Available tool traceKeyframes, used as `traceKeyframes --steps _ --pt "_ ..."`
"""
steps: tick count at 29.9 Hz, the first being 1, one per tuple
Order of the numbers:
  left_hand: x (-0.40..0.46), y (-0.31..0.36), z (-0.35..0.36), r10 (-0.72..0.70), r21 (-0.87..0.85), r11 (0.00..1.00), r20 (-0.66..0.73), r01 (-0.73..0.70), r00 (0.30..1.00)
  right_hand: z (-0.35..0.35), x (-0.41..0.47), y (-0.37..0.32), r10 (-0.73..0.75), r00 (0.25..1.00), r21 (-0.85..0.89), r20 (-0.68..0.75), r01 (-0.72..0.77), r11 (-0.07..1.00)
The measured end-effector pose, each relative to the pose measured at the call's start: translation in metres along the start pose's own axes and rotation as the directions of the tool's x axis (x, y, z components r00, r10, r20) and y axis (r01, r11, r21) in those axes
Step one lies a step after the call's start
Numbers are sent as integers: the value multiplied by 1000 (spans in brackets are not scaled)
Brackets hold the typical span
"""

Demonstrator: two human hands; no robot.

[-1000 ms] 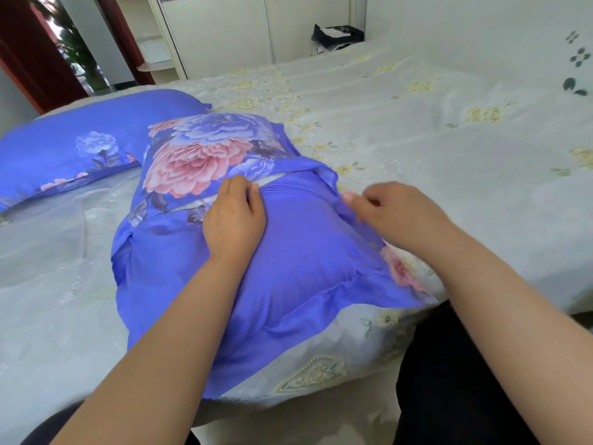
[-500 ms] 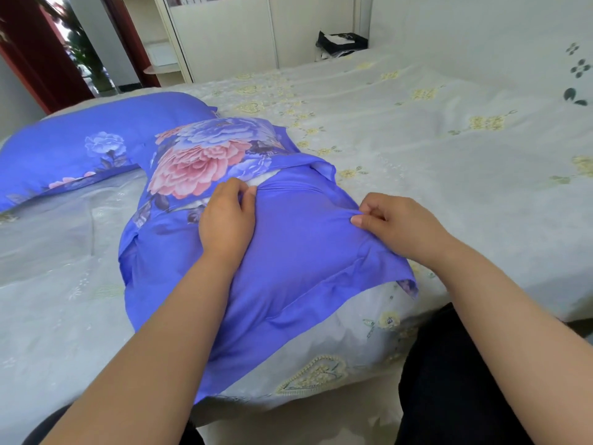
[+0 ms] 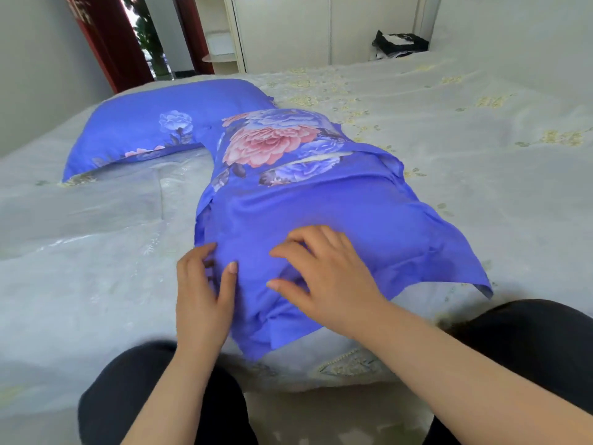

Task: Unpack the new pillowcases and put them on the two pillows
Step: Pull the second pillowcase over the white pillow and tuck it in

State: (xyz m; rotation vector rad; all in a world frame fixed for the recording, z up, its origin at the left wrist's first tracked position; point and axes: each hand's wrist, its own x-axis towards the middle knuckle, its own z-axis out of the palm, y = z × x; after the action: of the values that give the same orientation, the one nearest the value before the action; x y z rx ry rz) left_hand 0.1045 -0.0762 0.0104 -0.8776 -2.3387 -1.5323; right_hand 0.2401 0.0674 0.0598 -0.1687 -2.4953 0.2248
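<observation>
Pillowcases seem nearly done: one covered pillow (image 3: 154, 130) lies well beyond our fingertips, and the second pillow (image 3: 321, 200), smooth blue cloth with printed flowers, sits under our palms, its far flap still gaping. Our left hand (image 3: 202, 293) and right hand (image 3: 327, 277) press it with loosely spread fingers, gripping nothing.

A home bedroom. A wide bed (image 3: 449, 130) under a pale sheet with yellow flower print fills most of the frame, with two blue floral pillows (image 3: 154, 123) lying on it left of centre. Along the top stands a cream wardrobe (image 3: 288, 27) with an open shelf. At upper left, a dark red door (image 3: 109, 40) opens onto greenery outside.
</observation>
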Motion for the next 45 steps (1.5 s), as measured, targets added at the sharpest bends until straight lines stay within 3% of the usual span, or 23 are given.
traceKeyframes --steps 2,4,7,12,16,19,21,22,26,28,30,32,34,35,36,37,38,40,45 --pt "-10 -5 -4 -98 -69 992 70 102 993 19 1 -9 -32 995 -55 92 37 998" --pt "-15 -13 -8 -103 -27 994 86 106 991 33 4 -11 -28 997 -80 78 34 996" --pt "-13 -18 -7 -55 24 998 66 53 996 42 6 -11 -13 998 -57 -55 10 998" --pt "0 -19 -8 90 118 988 70 -98 993 39 12 -18 45 996 -46 -74 -49 998" --pt "12 -2 -18 87 18 996 13 -87 996 35 27 -32 50 994 -29 -93 -53 998" --pt "36 13 -21 68 47 997 15 -69 998 31 46 -42 59 989 -92 -135 -72 993" --pt "59 16 -20 62 86 994 96 -71 993 27 60 -47 93 991 -194 -93 -110 975" --pt "71 15 -19 44 85 994 187 -61 981 26 67 -46 138 990 -222 -7 -137 965" --pt "107 13 -10 -90 29 995 580 90 810 20 91 -24 384 906 -28 181 -385 922" --pt "112 17 -7 -79 -51 988 650 147 756 16 90 -24 413 874 56 254 -440 896" --pt "114 17 -4 -65 -114 974 688 196 723 17 82 -26 387 874 -50 294 -390 919" --pt "111 17 -4 -76 -125 968 679 216 730 19 76 -21 357 910 -154 210 -329 932" --pt "104 19 -4 -89 -41 991 536 131 840 19 75 -7 434 890 -59 140 -430 901" --pt "96 22 -4 -17 65 998 385 -9 923 19 76 0 481 866 -7 136 -485 875" --pt "85 28 -6 138 191 964 233 -184 963 20 76 6 504 853 18 137 -511 859" --pt "73 36 -6 303 297 895 146 -334 942 20 76 11 505 852 26 136 -513 858" --pt "60 43 -5 421 363 823 128 -437 898 21 77 13 492 860 22 133 -499 866" --pt "37 49 3 495 460 718 191 -522 848 23 78 12 461 875 10 145 -467 884" --pt "13 30 19 380 595 628 327 -501 865 24 81 13 444 872 30 204 -459 888"
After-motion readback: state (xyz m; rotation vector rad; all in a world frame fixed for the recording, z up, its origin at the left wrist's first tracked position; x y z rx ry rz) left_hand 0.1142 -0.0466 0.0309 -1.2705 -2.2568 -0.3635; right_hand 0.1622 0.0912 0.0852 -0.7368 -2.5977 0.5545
